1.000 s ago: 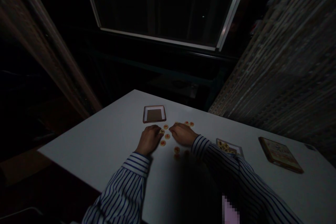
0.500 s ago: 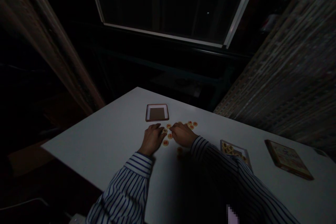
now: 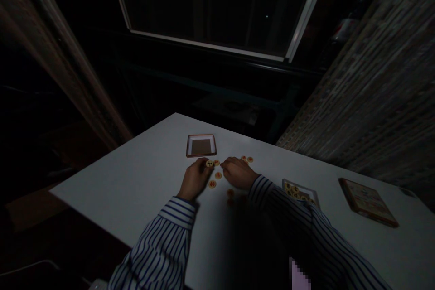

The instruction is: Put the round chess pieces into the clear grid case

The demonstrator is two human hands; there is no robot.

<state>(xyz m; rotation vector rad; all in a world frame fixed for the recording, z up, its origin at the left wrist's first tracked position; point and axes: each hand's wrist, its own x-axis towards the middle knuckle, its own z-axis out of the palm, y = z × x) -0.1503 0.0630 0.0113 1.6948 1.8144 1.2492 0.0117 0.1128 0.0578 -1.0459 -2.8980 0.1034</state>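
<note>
Centrally, we see the left hand (image 3: pixel 195 179) pinching a black-marked disc (image 3: pixel 209 163), any next move needing fine control; what the curled right hand (image 3: pixel 239 173) holds, we cannot tell.

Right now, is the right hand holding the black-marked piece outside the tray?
No, that piece is in the fingers of the left hand, apart from the right hand.

One view from my head, facing forward and down, over my left hand (image 3: pixel 194 179) and my right hand (image 3: pixel 239 173), near above the white table (image 3: pixel 136 181), window (image 3: pixel 217 4) across the top.
</note>
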